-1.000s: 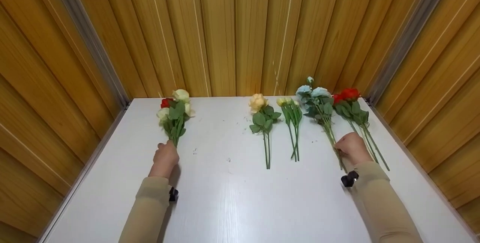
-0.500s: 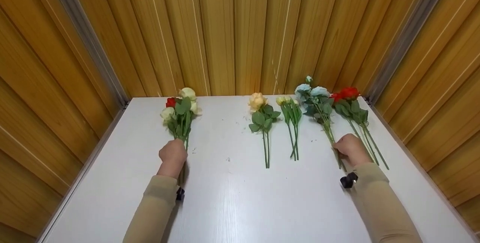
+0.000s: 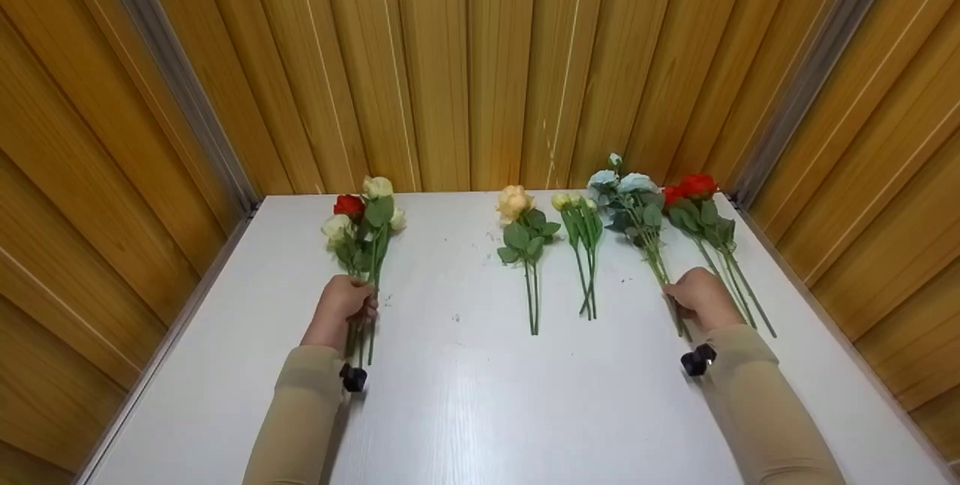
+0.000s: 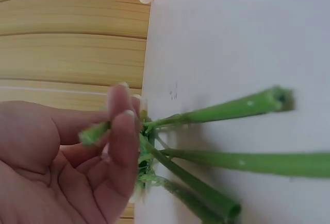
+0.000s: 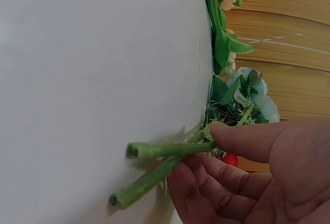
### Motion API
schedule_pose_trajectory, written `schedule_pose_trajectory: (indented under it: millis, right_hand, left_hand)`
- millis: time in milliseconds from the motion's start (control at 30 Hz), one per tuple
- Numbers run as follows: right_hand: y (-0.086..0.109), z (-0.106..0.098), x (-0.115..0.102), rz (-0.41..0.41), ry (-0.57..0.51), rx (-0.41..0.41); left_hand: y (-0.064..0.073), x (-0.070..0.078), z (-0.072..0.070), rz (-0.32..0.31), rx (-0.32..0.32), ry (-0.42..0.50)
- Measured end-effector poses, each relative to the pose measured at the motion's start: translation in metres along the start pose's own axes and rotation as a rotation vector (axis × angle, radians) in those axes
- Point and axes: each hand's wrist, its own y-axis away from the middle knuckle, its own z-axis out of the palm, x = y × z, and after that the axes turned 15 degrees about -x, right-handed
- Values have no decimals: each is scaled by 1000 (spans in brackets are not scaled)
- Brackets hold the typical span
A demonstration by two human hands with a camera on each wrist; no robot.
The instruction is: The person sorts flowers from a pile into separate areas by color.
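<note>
On the left, a bunch of cream roses [image 3: 337, 229] and one red rose [image 3: 349, 205] lies over the white table, heads toward the back wall. My left hand [image 3: 346, 299] is at their stems; in the left wrist view one stem [image 4: 94, 133] passes between its thumb and fingers. Several other stems [image 4: 221, 112] extend beyond the fingers, over the table. At the right, my right hand [image 3: 703, 296] pinches the stems [image 5: 147, 183] of the pale blue flowers [image 3: 637, 184] near their lower part. Two cut stem ends stick out past its thumb and fingertips.
Between the hands lie peach roses [image 3: 515, 204] and yellow tulips [image 3: 576, 202], stems toward me. Red roses [image 3: 697, 186] lie right of the blue flowers, partly behind my right hand. Small green scraps dot the white table [image 3: 450, 410]. Wood-patterned walls [image 3: 435, 65] enclose its back and sides.
The left hand moved right with its bunch, then turned so its fingers show around the stems. The red rose shows more fully and the stems have spread. The right hand stayed nearly still.
</note>
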Motion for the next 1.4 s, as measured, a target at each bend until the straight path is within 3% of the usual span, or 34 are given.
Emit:
schedule_pose_trajectory:
  millis: [267, 467, 700, 833, 933, 1100, 1400]
  right_hand:
    - [4, 1, -2, -14, 4, 27]
    - [8, 2, -3, -33, -8, 61]
    - [17, 7, -18, -108, 172, 236]
    - [19, 18, -36, -195, 177, 334]
    - [21, 30, -55, -267, 153, 353]
    - [23, 61, -88, -368, 111, 291]
    - [25, 133, -137, -469, -28, 16]
  left_hand:
    - [-2, -2, -2, 42, -44, 191]
    - [-3, -1, 2, 60, -67, 269]
    - [-2, 3, 8, 86, -26, 291]
    - [0, 7, 14, 138, -11, 275]
    - [1, 11, 21, 182, -9, 315]
    - [1, 18, 37, 245, -33, 386]
    - [-6, 32, 69, 325, -117, 470]
